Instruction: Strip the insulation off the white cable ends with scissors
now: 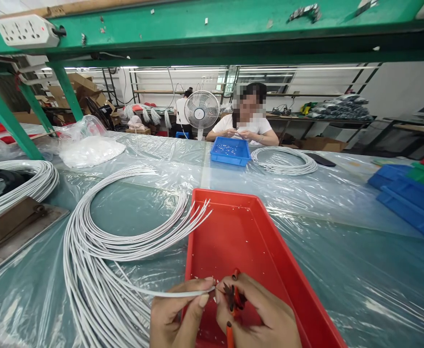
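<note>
My left hand (177, 314) pinches the end of one white cable (168, 292) between thumb and forefinger, over the near end of a red tray (241, 232). Right beside it, my right hand (259, 314) is closed on small red-handled cutters (233, 299) whose jaws sit at the cable's tip. The cable runs left into a big bundle of white cables (89, 251) coiled on the plastic-covered table, its loose ends fanned against the tray's left rim. Small white bits lie scattered in the tray.
Across the table a person (246, 128) works behind a blue tray (231, 151) and another white coil (284, 162). Stacked blue trays (411, 203) lie right, a further cable coil (16, 186) and a white bag (91, 151) left, a fan (201, 111) behind.
</note>
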A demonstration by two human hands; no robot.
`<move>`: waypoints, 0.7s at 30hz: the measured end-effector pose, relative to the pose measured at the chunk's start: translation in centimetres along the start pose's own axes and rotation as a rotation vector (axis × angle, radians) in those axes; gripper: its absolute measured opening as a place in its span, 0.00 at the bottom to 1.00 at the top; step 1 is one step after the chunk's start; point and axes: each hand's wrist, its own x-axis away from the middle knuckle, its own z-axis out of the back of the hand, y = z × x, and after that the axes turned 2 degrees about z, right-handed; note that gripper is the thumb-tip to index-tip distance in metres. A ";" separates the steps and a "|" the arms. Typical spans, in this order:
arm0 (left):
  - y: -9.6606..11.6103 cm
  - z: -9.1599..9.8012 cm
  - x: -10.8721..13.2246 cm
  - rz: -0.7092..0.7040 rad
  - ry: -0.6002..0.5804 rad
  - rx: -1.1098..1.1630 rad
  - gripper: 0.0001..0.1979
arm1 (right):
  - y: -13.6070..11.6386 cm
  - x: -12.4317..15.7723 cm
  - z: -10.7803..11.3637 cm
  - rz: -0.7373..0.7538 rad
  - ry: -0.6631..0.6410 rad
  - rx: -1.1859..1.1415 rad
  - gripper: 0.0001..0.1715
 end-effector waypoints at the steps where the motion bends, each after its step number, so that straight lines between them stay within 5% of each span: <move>1: 0.0 0.0 0.0 0.011 0.003 -0.008 0.05 | 0.1 0.0 0.0 0.015 0.002 0.013 0.06; 14: -0.2 0.0 -0.1 0.050 0.041 0.051 0.03 | 0.4 0.5 -0.1 0.158 -0.034 0.109 0.08; 21: -0.2 -0.2 0.1 0.147 0.019 0.098 0.05 | 0.1 0.1 0.5 0.057 -0.005 -0.014 0.10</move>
